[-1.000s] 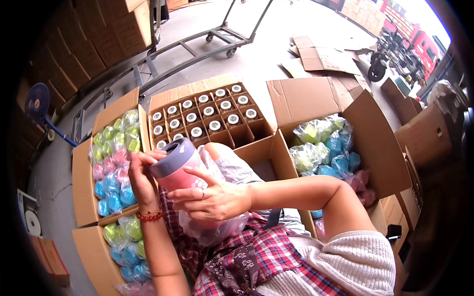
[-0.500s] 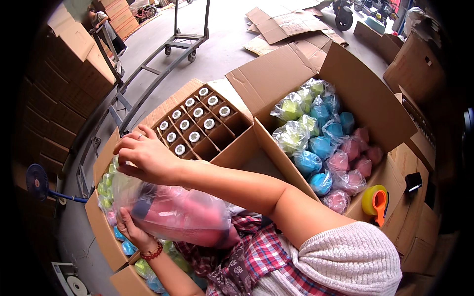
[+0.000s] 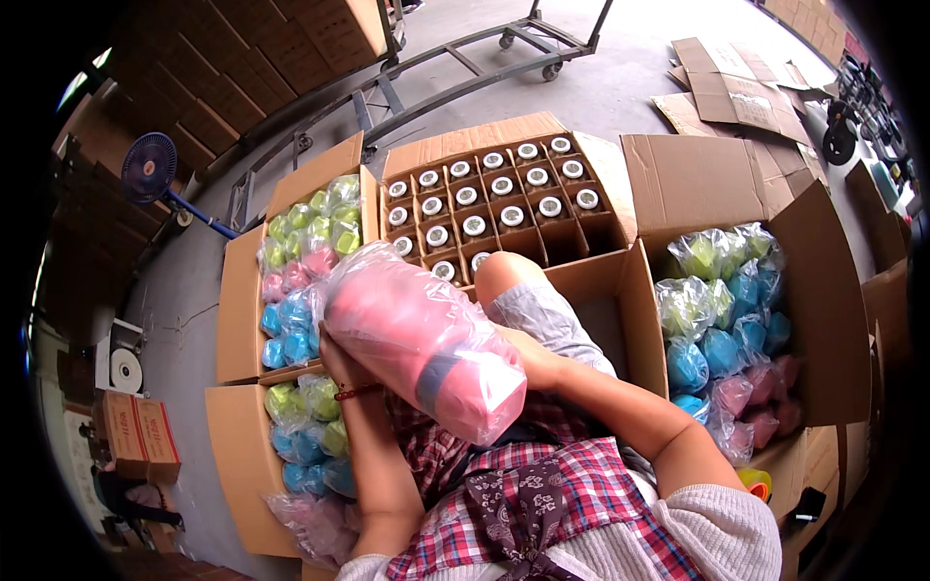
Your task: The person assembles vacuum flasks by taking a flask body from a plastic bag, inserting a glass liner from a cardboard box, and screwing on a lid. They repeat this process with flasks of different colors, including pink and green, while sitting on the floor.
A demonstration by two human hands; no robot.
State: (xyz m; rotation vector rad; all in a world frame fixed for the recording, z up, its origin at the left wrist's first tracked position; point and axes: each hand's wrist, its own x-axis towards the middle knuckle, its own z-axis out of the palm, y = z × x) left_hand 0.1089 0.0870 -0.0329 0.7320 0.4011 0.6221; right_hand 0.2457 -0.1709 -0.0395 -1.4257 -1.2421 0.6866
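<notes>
Warehouse floor, grey concrete (image 3: 601, 92), cartons all round.

- Item in hand: pink bottle w/ grey band, inside clear plastic bag (image 3: 426, 344), centre frame, tilted, cap end toward lower right, held over the lap.
- Left hand (image 3: 339, 363): under the bag's left end, mostly hidden; looks closed on it. Red bead bracelet (image 3: 356, 391) at wrist; forearm rises from lower edge.
- Right hand (image 3: 533, 363): pressed on the bag's right side, fingers hidden behind it; elbow bent, arm enters from lower right.
- Step, judged: bagging, bottle fully in. Next calls for bag mouth closed, firm hold on slippery film.
- Divided carton (image 3: 591, 155), upper centre: capped bottles in cells, front cells empty.
- Left carton (image 3: 237, 310) & right carton (image 3: 823, 320): bagged green, blue, pink bottles.
- Blue fan (image 3: 150, 167), upper left. Trolley (image 3: 484, 58), top.
</notes>
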